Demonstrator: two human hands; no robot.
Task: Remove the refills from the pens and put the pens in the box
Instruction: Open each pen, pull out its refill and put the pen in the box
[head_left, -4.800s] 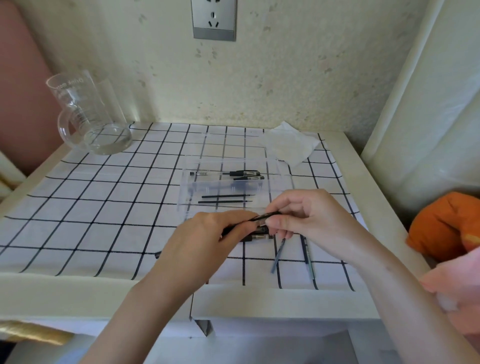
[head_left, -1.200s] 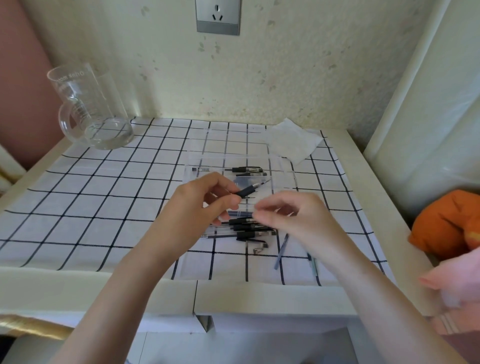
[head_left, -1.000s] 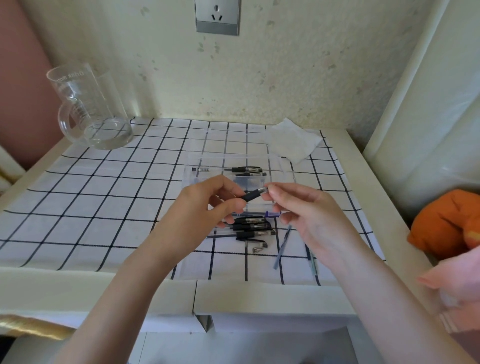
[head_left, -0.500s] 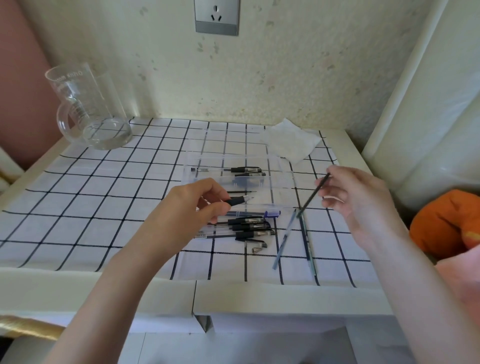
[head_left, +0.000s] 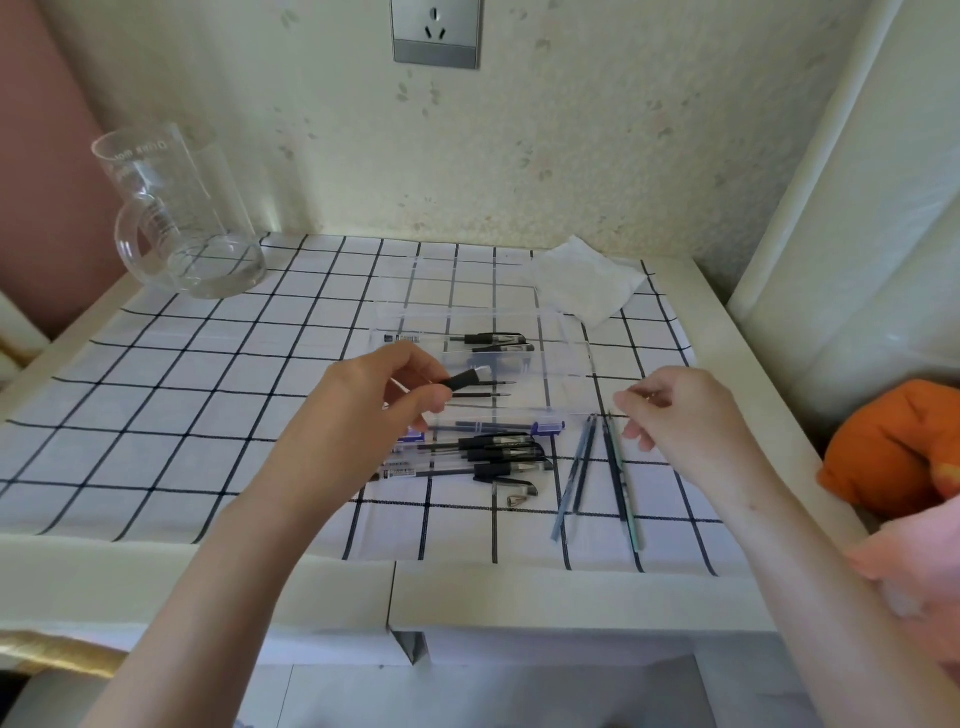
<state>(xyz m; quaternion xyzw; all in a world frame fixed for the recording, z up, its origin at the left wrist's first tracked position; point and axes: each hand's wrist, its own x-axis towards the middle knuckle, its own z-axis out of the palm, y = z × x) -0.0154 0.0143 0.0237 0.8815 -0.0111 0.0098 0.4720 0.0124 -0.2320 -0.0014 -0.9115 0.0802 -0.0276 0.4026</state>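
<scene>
place: home room | wall socket (head_left: 435, 32) | checked tablecloth (head_left: 208, 389) | glass jug (head_left: 171, 218)

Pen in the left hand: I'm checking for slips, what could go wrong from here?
The left hand pinches the pen over the clear box, whose see-through walls are easy to misjudge: it might land outside. The right hand hangs beside the loose refills; a brush could roll them toward the table edge.

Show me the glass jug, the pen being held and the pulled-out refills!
glass measuring jug (head_left: 174, 213): head view, on its clear side wall.
held pen (head_left: 462, 381): head view, on its black grip.
refills (head_left: 614, 467): head view, on one dark rod.
</scene>
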